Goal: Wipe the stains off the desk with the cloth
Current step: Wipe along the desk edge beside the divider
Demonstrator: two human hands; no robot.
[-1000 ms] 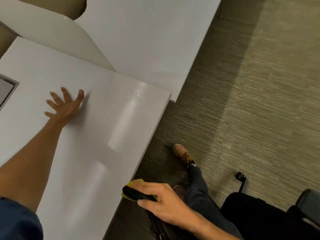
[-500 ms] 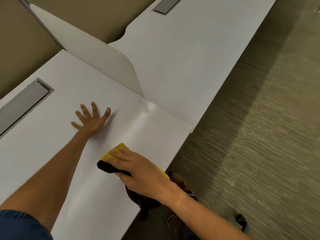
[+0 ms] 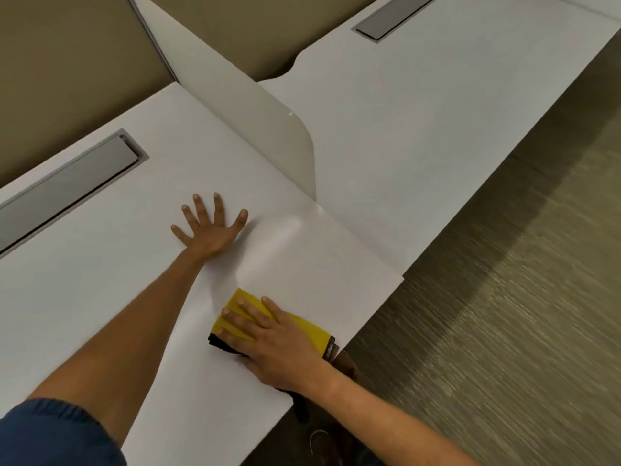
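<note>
A folded yellow cloth (image 3: 307,327) with a dark underside lies flat on the white desk (image 3: 100,297), close to its right front edge. My right hand (image 3: 272,344) presses down on it, fingers spread over the top. My left hand (image 3: 210,230) rests flat on the desk farther in, palm down, fingers apart, holding nothing. I see no distinct stain on the surface; a glossy sheen runs between the two hands.
A low white divider (image 3: 255,105) separates this desk from the neighbouring white desk (image 3: 420,136). A grey cable flap (image 3: 67,190) is set into the desk at left, another (image 3: 393,15) at top. Carpet (image 3: 504,331) lies right of the desk edge; my shoe (image 3: 322,442) shows below.
My right hand brought the cloth up from below the desk edge onto the desktop and flattened it there. The view tilted up and leftward; the left hand stayed planted.
</note>
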